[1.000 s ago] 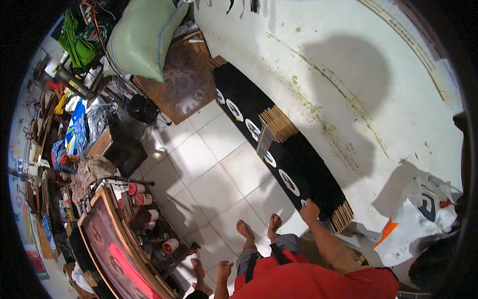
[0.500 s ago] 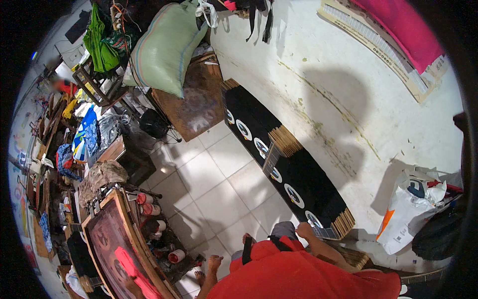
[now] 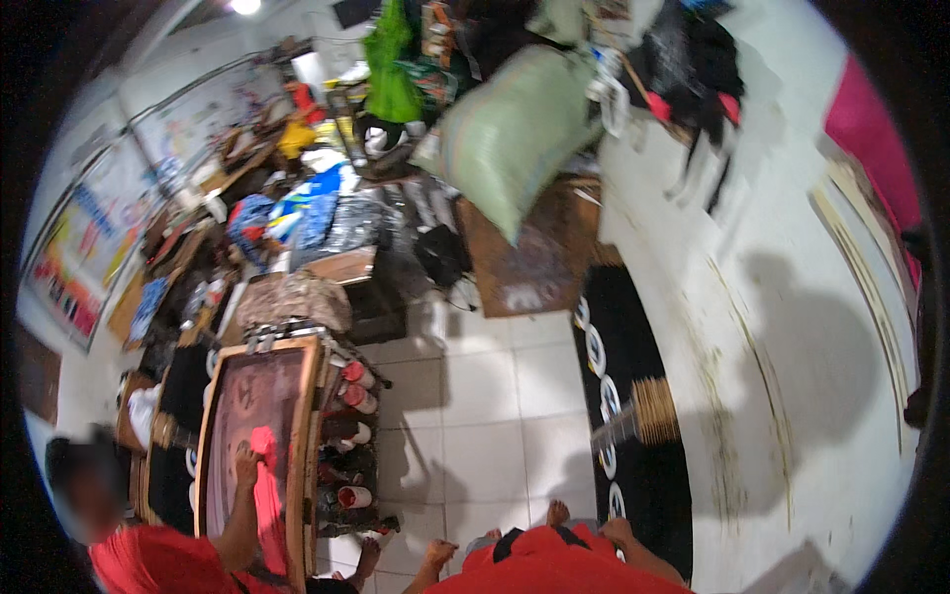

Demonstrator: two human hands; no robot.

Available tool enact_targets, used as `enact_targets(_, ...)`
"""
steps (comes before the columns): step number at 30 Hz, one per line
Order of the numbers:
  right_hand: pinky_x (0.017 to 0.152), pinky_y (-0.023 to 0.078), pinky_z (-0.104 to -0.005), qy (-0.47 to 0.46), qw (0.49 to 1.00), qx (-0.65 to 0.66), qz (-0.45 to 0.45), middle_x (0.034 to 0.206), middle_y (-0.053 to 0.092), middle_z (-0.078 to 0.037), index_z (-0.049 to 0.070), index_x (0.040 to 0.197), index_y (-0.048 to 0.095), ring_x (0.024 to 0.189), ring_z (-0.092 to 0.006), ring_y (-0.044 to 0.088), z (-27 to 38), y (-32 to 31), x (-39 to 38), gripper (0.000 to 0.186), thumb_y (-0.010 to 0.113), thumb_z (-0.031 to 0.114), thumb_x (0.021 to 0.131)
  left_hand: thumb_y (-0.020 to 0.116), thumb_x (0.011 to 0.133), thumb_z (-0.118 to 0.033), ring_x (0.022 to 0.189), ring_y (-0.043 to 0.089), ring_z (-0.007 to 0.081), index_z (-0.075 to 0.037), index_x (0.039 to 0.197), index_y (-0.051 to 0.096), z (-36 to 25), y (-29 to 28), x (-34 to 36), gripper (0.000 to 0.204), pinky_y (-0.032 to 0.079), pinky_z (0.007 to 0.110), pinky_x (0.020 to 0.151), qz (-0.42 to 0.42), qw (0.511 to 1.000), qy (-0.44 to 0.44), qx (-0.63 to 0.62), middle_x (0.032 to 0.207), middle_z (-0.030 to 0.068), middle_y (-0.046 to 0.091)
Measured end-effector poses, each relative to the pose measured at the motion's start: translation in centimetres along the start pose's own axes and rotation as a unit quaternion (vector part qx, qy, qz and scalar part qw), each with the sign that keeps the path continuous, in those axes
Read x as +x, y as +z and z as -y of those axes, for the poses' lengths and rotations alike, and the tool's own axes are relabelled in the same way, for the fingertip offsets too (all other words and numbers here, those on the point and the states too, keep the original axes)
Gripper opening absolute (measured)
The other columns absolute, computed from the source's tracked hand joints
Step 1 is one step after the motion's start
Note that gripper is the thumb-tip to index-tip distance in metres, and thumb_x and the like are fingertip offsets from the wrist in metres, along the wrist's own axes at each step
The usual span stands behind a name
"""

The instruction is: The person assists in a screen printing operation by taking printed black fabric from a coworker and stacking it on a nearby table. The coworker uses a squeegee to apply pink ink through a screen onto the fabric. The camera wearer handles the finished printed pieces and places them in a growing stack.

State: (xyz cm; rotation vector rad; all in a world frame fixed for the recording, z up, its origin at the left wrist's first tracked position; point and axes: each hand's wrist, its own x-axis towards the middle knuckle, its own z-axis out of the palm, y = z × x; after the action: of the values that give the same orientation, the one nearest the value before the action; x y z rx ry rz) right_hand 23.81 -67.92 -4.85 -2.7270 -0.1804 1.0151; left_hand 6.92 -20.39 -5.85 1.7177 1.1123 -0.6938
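My left hand hangs over the tiled floor at my left side, its fingers curled in with nothing showing in them. Close to my right thigh is my right hand, seen from the back; its fingers are mostly hidden. It is beside the near part of a long black board row with round white prints, though I cannot tell if they touch. On the left, a co-worker in a red shirt has a hand over a wood-framed printing screen, at a streak of pink ink.
Paint containers line a shelf beside the screen. A large pale green sack leans over a brown wooden board at the back. Cluttered cloth and wood fill the far left. The white wall bounds the right side.
My view has swung left, bringing the co-worker and more of the screen into sight. The white bag at the right has left view. My hands stay low beside my body.
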Motion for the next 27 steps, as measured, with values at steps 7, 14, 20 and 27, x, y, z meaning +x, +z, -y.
enact_targets(7,0.07,0.051,-0.0368,0.034,0.992,0.11,0.061,0.071,0.065,-0.014,0.005,0.07,0.068,0.072,-0.0289,0.064,-2.6,-10.1,10.6,0.022,0.064,0.026,0.065,0.065,0.072,-0.024,0.067,0.062,0.0189,-0.002,0.086,0.068,-1.5,7.9,-1.7,0.026,0.048,0.031,0.061,-0.121,0.991,0.038,-0.043,0.076,0.0103,0.065)
enact_targets(14,0.053,0.05,-0.0331,-0.125,0.966,0.214,-0.074,0.062,0.064,-0.01,0.007,0.067,0.069,0.056,-0.0213,0.062,0.1,-10.2,19.2,0.015,0.065,0.021,0.064,0.064,0.073,-0.025,0.07,0.063,0.0196,-0.003,0.088,0.068,-2.6,9.2,-1.9,0.026,0.049,0.032,0.063,-0.109,0.99,-0.011,-0.084,0.079,0.0102,0.066)
enact_targets(20,0.059,0.051,-0.0374,-0.218,0.972,0.088,0.03,0.067,0.065,-0.009,0.011,0.065,0.068,0.064,-0.0234,0.064,1.7,-5.0,20.0,0.024,0.06,0.034,0.067,0.063,0.073,-0.024,0.069,0.063,0.0194,-0.003,0.088,0.068,-2.8,8.3,-1.7,0.026,0.049,0.031,0.062,-0.098,0.99,-0.016,-0.095,0.08,0.0108,0.066)
enact_targets(27,0.055,0.051,-0.0376,-0.141,0.987,0.064,0.044,0.064,0.063,-0.009,0.008,0.067,0.066,0.06,-0.0245,0.063,1.0,-2.9,17.7,0.021,0.059,0.028,0.068,0.062,0.073,-0.023,0.068,0.064,0.0191,-0.003,0.088,0.067,-3.4,6.7,-1.8,0.025,0.049,0.029,0.06,-0.099,0.98,-0.007,-0.173,0.08,0.0115,0.066)
